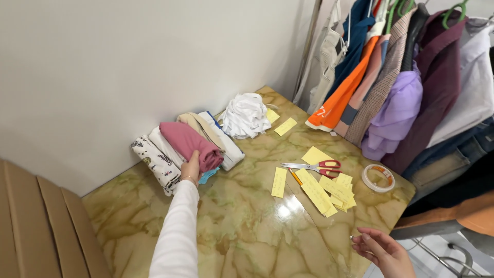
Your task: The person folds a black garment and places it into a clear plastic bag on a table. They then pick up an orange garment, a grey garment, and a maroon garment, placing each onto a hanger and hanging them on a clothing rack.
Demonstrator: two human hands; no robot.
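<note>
Pink folded cloth [188, 141], set in a row of folded garments [170, 154] at ten o'clock on the marbled green table [242, 226], is gripped at its near end by the left hand [191, 167]. The right hand [383, 250] is held open and empty at five o'clock, near yellow paper slips [324, 193] and red-handled scissors [316, 167]. A clean pull would likely be helped by a firm pinch and by the neighbouring folds being left undisturbed.

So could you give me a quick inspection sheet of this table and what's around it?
Surface: glossy green-yellow marbled table.
Job's things: row of folded clothes by the wall; pink folded garment on top.
Clutter: white strap bundle, red-handled scissors, yellow paper slips, tape roll.
Grippers: left hand touches the pink garment; right hand open, empty, off the table's near edge.
Cables: nothing seen.
Surroundings: white wall, hanging clothes rack, cardboard at left.
</note>
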